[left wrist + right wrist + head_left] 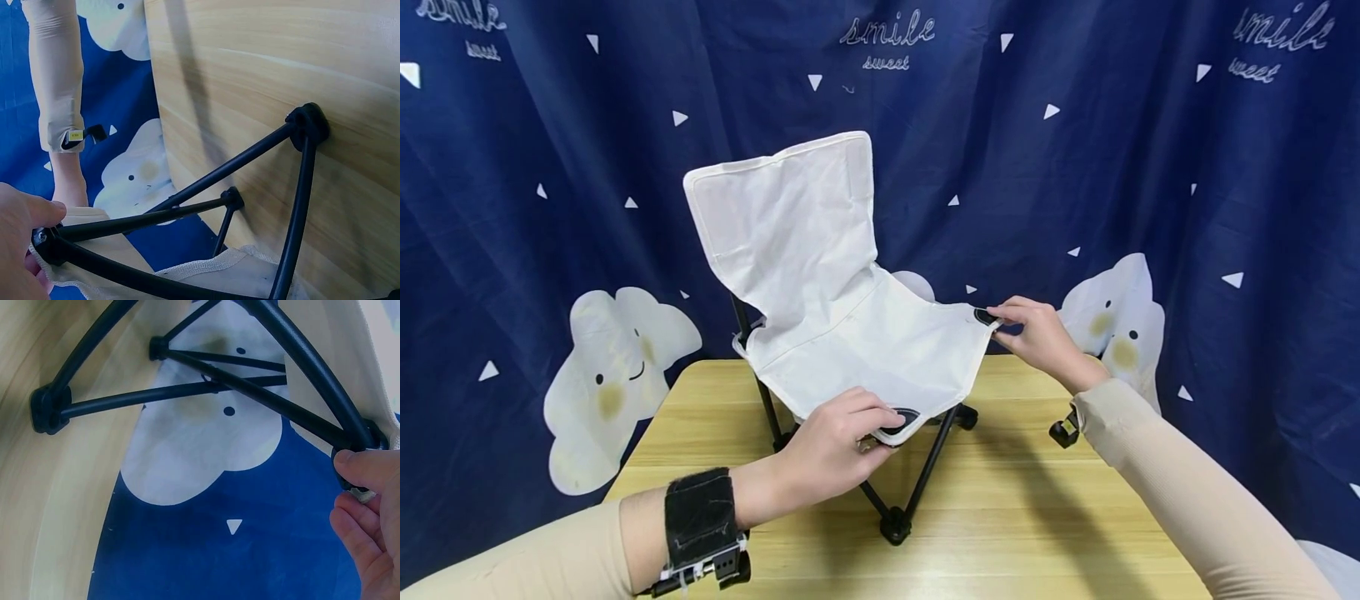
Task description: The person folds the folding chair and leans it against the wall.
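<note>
A small folding camp chair with white cloth (880,333) and a black tube frame (931,467) stands on the wooden table, its backrest (790,221) raised at the far left. My left hand (835,442) grips the near front corner of the seat, fingers over the black corner patch and thumb below. At the other front corner, my right hand (1037,333) pinches the cloth edge by a second black patch (984,317). The left wrist view shows the thumb against a black plastic joint (53,245) under the cloth. In the right wrist view, fingers hold a similar joint (375,434).
The chair's black feet (895,525) rest on the light wood table (1000,517). Behind hangs a dark blue curtain (970,150) printed with clouds and white triangles. Wrist cameras, one on a black strap (702,517), sit on both forearms.
</note>
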`<state>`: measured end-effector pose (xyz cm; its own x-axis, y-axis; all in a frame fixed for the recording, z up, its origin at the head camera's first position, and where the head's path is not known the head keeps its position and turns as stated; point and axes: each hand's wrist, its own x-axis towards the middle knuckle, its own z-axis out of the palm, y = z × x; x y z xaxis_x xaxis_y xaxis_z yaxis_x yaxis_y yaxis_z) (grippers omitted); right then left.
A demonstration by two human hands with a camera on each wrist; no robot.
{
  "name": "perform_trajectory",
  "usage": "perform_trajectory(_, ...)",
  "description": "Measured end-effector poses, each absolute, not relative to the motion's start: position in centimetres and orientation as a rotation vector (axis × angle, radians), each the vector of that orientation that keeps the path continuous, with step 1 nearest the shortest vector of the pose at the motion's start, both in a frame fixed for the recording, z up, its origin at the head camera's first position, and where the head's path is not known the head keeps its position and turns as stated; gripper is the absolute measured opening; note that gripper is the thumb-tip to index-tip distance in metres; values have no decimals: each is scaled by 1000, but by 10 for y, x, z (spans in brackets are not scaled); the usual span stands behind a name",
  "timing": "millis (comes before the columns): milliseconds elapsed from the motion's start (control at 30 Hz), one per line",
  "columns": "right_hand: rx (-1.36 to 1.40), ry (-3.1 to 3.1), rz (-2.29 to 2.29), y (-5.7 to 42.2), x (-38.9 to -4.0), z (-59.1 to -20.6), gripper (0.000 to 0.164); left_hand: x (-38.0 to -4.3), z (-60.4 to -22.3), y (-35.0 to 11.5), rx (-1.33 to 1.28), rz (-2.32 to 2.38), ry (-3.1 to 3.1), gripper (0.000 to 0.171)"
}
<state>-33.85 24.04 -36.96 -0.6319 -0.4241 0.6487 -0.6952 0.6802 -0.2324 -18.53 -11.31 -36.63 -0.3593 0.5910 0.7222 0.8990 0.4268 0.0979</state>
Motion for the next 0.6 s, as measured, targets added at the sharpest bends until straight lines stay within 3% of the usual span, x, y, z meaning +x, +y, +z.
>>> perform_trajectory(600,853,-2313,649,233,-336,-362,39,-197,-359,-116,-1242,-689,-2044,33)
